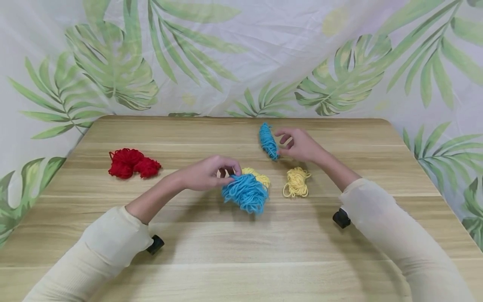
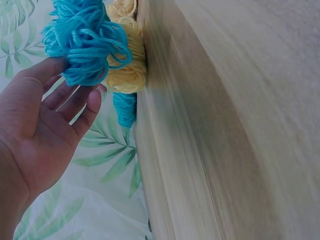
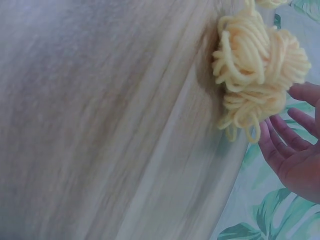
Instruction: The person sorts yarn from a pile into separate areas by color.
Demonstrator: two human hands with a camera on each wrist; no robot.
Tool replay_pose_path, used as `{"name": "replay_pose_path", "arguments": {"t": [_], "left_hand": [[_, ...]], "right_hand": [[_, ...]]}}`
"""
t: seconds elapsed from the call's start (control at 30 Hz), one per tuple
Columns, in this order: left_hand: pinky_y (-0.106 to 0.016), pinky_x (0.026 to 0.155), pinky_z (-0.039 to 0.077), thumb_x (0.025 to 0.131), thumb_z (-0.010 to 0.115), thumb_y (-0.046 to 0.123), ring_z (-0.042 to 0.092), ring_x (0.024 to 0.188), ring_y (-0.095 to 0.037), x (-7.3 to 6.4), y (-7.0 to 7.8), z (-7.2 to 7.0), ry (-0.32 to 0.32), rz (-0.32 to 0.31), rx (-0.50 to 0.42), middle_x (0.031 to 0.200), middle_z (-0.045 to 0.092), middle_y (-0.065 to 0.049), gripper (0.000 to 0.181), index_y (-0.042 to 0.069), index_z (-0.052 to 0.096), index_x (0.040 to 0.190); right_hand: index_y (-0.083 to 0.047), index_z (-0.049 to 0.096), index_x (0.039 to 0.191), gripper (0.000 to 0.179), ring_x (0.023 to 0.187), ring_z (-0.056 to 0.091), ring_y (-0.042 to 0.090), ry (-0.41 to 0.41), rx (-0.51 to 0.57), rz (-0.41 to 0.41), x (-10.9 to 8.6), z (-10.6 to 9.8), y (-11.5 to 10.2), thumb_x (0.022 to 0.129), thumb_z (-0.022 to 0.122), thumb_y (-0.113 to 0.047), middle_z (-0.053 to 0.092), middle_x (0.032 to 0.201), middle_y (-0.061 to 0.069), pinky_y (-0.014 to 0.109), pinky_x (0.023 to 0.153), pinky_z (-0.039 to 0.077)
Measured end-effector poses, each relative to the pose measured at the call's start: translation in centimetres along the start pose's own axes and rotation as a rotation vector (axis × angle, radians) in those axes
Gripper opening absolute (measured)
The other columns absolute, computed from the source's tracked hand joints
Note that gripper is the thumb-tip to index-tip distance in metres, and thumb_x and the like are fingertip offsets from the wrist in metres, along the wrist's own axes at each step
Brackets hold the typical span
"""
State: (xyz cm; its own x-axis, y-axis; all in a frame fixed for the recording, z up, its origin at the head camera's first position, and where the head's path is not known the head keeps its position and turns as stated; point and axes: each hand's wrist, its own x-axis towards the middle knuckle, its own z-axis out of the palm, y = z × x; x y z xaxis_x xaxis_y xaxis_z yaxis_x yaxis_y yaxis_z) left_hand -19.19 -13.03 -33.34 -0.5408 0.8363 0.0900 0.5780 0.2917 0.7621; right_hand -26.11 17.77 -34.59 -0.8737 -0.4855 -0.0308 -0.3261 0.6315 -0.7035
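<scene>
My left hand (image 1: 209, 173) pinches a loose blue yarn bundle (image 1: 247, 193) between thumb and fingers, lifted a little off the wooden table. Partly hidden behind that bundle lies a yellow yarn bundle (image 1: 260, 178). Farther back, a slim blue yarn skein (image 1: 268, 141) lies on the table. My right hand (image 1: 299, 144) is just to its right, fingers loosely bent and apart; whether the thumb touches the skein is hard to tell. A second yellow yarn bundle (image 1: 297, 182) sits below the right hand, and in the right wrist view this yellow yarn (image 3: 245, 55) blocks sight of the blue skein.
Two red yarn bundles (image 1: 130, 162) lie side by side at the left of the wooden table (image 1: 241, 247). A leaf-patterned cloth (image 1: 226, 54) hangs behind the table's far edge. A black wrist device (image 1: 341, 218) shows under the right sleeve, another (image 1: 155, 244) under the left.
</scene>
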Motion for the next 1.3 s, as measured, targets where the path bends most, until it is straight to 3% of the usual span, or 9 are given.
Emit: {"name": "replay_pose_path", "arguments": {"t": [0.4, 0.7, 1.3], "left_hand": [[-0.030, 0.074, 0.054, 0.098, 0.062, -0.008, 0.064, 0.088, -0.019, 0.3, -0.3, 0.0, 0.083, -0.020, 0.012, 0.100, 0.069, -0.009, 0.010, -0.001, 0.066, 0.105], [-0.031, 0.075, 0.054, 0.097, 0.063, -0.009, 0.066, 0.092, -0.022, 0.8, -0.5, -0.1, 0.149, -0.052, 0.006, 0.101, 0.069, -0.011, 0.011, -0.003, 0.066, 0.106], [-0.023, 0.069, 0.051, 0.091, 0.070, -0.011, 0.063, 0.079, -0.023, 1.9, -0.9, -0.1, 0.420, -0.041, -0.006, 0.093, 0.070, -0.019, 0.008, -0.006, 0.069, 0.098]], "right_hand": [[0.007, 0.052, 0.144, 0.060, 0.104, 0.070, 0.042, -0.009, -0.002, -0.002, -1.0, -0.1, 0.1, 0.091, 0.078, -0.004, 0.064, 0.121, 0.029, 0.049, 0.092, 0.057], [0.007, 0.052, 0.145, 0.058, 0.103, 0.069, 0.038, -0.018, -0.009, 0.022, -1.5, -0.1, 0.6, 0.093, 0.076, -0.005, 0.064, 0.120, 0.027, 0.046, 0.089, 0.056], [0.013, 0.054, 0.140, 0.055, 0.102, 0.069, 0.039, 0.008, -0.019, 0.010, -2.4, -0.6, 1.5, 0.093, 0.075, -0.008, 0.066, 0.119, 0.029, 0.049, 0.090, 0.057]]}}
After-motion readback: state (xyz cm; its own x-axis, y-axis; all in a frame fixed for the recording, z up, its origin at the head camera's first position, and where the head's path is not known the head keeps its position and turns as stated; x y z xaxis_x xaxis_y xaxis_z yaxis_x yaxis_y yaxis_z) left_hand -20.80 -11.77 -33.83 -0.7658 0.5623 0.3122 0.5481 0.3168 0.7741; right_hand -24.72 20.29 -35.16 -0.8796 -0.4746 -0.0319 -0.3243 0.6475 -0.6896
